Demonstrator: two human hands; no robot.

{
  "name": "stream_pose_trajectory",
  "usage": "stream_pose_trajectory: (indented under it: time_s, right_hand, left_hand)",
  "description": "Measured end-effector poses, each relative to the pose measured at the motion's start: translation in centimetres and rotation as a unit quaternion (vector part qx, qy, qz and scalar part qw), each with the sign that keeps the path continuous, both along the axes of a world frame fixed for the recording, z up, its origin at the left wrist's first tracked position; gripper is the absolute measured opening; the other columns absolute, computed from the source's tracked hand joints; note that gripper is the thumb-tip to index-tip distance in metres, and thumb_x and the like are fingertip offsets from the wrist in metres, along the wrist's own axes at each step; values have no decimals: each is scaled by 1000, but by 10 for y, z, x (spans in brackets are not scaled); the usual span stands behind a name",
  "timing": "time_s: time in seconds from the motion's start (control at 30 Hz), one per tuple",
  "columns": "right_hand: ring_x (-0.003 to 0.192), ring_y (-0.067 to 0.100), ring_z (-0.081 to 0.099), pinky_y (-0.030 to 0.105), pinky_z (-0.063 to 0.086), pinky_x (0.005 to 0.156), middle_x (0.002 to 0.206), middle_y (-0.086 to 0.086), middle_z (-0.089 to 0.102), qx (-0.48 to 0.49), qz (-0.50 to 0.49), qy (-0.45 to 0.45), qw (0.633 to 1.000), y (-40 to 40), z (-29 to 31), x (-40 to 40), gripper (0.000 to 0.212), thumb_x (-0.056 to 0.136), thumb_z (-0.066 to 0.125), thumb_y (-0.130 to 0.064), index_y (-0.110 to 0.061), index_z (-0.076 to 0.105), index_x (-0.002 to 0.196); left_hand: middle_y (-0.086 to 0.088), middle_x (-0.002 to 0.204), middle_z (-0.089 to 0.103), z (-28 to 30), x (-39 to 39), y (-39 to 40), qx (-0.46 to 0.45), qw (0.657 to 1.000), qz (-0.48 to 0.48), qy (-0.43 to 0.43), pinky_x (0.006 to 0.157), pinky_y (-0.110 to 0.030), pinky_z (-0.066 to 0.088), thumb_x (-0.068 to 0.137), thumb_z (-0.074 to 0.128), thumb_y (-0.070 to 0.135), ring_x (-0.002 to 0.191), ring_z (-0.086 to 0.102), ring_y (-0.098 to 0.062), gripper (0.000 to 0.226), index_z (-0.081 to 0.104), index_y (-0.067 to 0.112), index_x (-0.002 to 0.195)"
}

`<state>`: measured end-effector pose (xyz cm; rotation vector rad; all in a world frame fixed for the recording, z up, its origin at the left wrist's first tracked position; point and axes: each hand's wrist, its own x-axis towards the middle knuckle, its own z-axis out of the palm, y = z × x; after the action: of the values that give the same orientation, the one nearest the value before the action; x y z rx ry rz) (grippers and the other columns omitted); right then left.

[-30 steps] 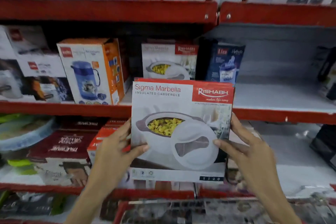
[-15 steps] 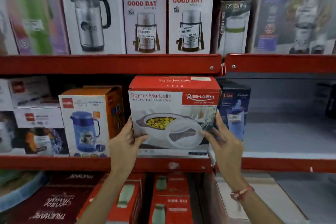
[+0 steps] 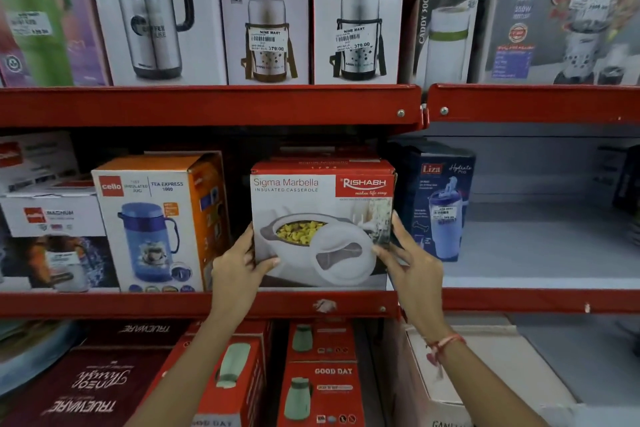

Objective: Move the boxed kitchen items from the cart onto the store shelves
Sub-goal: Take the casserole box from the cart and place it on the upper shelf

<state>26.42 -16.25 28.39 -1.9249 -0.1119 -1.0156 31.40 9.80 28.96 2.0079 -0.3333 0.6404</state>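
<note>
Fingers [image 3: 398, 229] of both hands clamp the casserole box [image 3: 322, 225] by its sides on the middle shelf [image 3: 104, 303], wedged between the orange Cello jug box [image 3: 159, 222] and blue Liza bottle box [image 3: 440, 204].

The casserole box [image 3: 322, 225] stands on the middle shelf [image 3: 201, 303], at its front edge near the right end. The jug box [image 3: 156, 222] stands to its left, the bottle box [image 3: 440, 201] just right and further back. The left hand [image 3: 239, 270] and right hand [image 3: 412, 267] flank its lower corners.
</note>
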Motion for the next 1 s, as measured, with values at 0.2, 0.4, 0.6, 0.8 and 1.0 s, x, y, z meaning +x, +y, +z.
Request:
stream_pose_trajectory:
  time_s: [0.2, 0.4, 0.6, 0.8, 1.0]
  right_hand:
    - [115, 4, 60, 36, 56, 92, 131, -13, 57, 4, 35, 35, 999, -8, -9, -35, 54, 88, 63, -32, -32, 45, 139]
    - [94, 6, 68, 6, 50, 74, 115, -3, 68, 33, 41, 74, 996, -12, -67, -114, 31, 90, 61, -19, -19, 62, 121]
    - [84, 4, 69, 17, 57, 71, 103, -1, 71, 60, 50, 240, 968, -22, -170, -192, 27, 91, 57, -27, -17, 66, 114]
    - [58, 8, 68, 29, 58, 50, 77, 9, 73, 91, 3, 485, 870, -46, -304, -271, 24, 89, 53, -40, -23, 68, 97]
    - [82, 21, 70, 33, 59, 72, 99, 7, 74, 122, -51, 604, 786, -87, -419, -319, 20, 92, 57, -22, -15, 69, 106]
  left_hand:
    - [-7, 140, 47, -16, -35, -4, -15, 998, 53, 0, 104, -47, 44, 82, 69, 33, 129, 46, -25, 67, 40, 18, 141]
    - [1, 120, 57, -67, -104, -24, -14, 999, 40, -20, 90, -38, 53, 89, 61, 24, 105, 60, -17, 31, 59, 17, 119]
    - [-1, 110, 68, -164, -173, -65, -9, 983, -57, 172, 85, -25, 55, 90, 60, 19, 99, 65, -11, 24, 63, 14, 113]
    - [1, 98, 71, -282, -247, -113, 64, 900, -97, 421, 69, -11, 50, 90, 60, 18, 81, 64, -5, 20, 65, 14, 108]
    - [-11, 104, 72, -391, -275, -153, 67, 792, -40, 605, 66, -28, 54, 88, 61, 15, 84, 67, -24, 18, 70, 8, 102]
